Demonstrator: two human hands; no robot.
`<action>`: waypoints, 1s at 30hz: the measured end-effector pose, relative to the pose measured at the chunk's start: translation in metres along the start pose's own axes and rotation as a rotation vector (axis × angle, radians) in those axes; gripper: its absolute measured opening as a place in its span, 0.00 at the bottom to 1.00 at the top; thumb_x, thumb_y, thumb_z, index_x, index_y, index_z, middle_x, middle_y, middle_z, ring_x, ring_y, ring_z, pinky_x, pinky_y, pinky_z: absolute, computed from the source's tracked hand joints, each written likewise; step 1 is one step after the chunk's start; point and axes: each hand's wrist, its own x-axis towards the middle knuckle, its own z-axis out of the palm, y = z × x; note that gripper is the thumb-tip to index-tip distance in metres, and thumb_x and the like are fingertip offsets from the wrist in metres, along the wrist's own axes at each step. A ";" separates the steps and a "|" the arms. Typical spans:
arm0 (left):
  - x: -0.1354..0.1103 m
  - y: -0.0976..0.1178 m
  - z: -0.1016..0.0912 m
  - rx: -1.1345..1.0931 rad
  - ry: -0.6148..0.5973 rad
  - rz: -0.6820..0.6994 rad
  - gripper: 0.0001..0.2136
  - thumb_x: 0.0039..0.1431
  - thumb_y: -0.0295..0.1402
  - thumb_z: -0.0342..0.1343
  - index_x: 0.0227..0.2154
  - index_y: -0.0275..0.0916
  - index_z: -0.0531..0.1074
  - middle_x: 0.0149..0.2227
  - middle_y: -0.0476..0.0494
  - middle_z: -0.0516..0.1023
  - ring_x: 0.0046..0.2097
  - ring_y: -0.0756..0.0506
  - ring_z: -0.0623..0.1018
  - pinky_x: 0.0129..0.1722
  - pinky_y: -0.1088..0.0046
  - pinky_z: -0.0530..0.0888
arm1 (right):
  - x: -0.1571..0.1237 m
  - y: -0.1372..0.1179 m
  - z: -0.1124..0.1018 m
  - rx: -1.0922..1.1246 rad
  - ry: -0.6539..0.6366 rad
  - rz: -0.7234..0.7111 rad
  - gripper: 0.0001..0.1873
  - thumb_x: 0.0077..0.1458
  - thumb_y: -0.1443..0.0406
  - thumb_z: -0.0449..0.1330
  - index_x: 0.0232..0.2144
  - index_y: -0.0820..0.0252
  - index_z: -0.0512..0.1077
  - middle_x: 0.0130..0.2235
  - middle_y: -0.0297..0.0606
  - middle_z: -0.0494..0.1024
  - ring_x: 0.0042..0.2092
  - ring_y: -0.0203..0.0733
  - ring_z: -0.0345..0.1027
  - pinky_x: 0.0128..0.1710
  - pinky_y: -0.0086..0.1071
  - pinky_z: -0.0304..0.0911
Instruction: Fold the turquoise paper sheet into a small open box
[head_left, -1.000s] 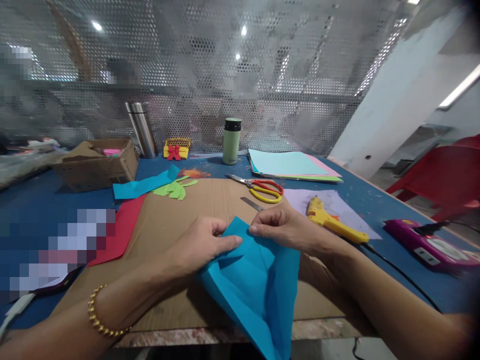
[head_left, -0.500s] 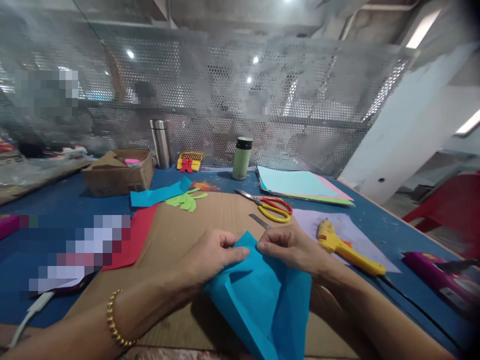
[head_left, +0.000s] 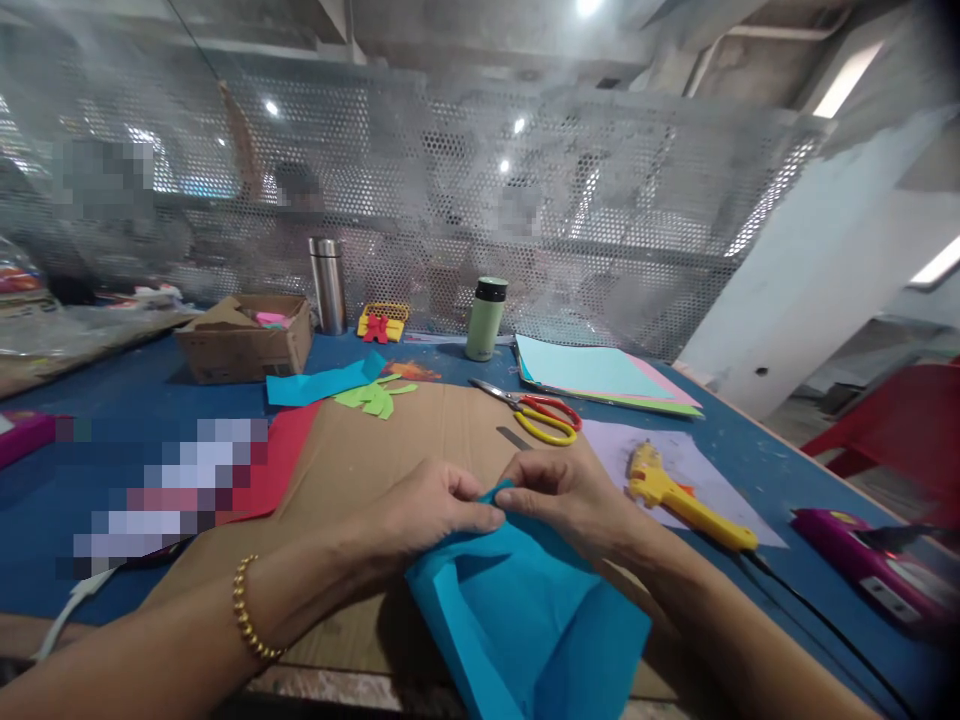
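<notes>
A blue paper sheet (head_left: pixel 525 620), partly folded, lies on a brown cardboard mat (head_left: pixel 390 440) and hangs over the table's near edge. My left hand (head_left: pixel 427 510) and my right hand (head_left: pixel 562 495) meet at its far tip, each pinching the paper with closed fingers. A gold bead bracelet sits on my left wrist.
Red-and-yellow scissors (head_left: pixel 544 415) and a small blade (head_left: pixel 515 438) lie just beyond my hands. A yellow glue gun (head_left: pixel 679 495) rests on lilac paper to the right, a purple device (head_left: pixel 870 570) further right. Coloured paper stack (head_left: pixel 600 375), green bottle (head_left: pixel 485 318), steel flask (head_left: pixel 328 285), cardboard box (head_left: pixel 244 340), paper scraps (head_left: pixel 330 385) behind.
Both hands drew closer together at the paper's tip, which now bunches up between the fingers. The view tilted upward slightly.
</notes>
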 end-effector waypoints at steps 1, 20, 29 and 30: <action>-0.001 0.000 0.000 -0.004 -0.015 0.000 0.17 0.47 0.43 0.64 0.20 0.36 0.66 0.20 0.55 0.60 0.22 0.54 0.58 0.21 0.75 0.52 | 0.000 0.001 0.000 0.002 0.015 -0.007 0.23 0.50 0.49 0.66 0.24 0.64 0.72 0.22 0.30 0.65 0.26 0.31 0.54 0.24 0.26 0.50; 0.002 -0.001 0.006 0.034 0.059 0.080 0.17 0.56 0.42 0.55 0.19 0.39 0.57 0.20 0.56 0.53 0.23 0.54 0.54 0.22 0.75 0.49 | -0.003 0.001 0.002 0.051 0.123 0.027 0.23 0.50 0.48 0.66 0.27 0.64 0.73 0.25 0.32 0.68 0.27 0.32 0.56 0.24 0.26 0.52; 0.004 0.002 0.006 0.079 0.108 0.154 0.14 0.52 0.36 0.52 0.17 0.39 0.56 0.19 0.56 0.53 0.23 0.54 0.54 0.22 0.75 0.50 | 0.000 0.000 0.003 0.039 0.065 -0.022 0.21 0.54 0.49 0.63 0.31 0.63 0.71 0.26 0.33 0.70 0.28 0.32 0.59 0.26 0.27 0.56; 0.005 0.002 0.006 0.072 0.106 0.155 0.14 0.52 0.36 0.52 0.17 0.39 0.56 0.19 0.56 0.53 0.23 0.54 0.54 0.22 0.75 0.50 | 0.000 0.001 0.003 0.057 0.062 -0.020 0.21 0.54 0.49 0.63 0.31 0.63 0.71 0.26 0.32 0.70 0.27 0.32 0.59 0.26 0.26 0.56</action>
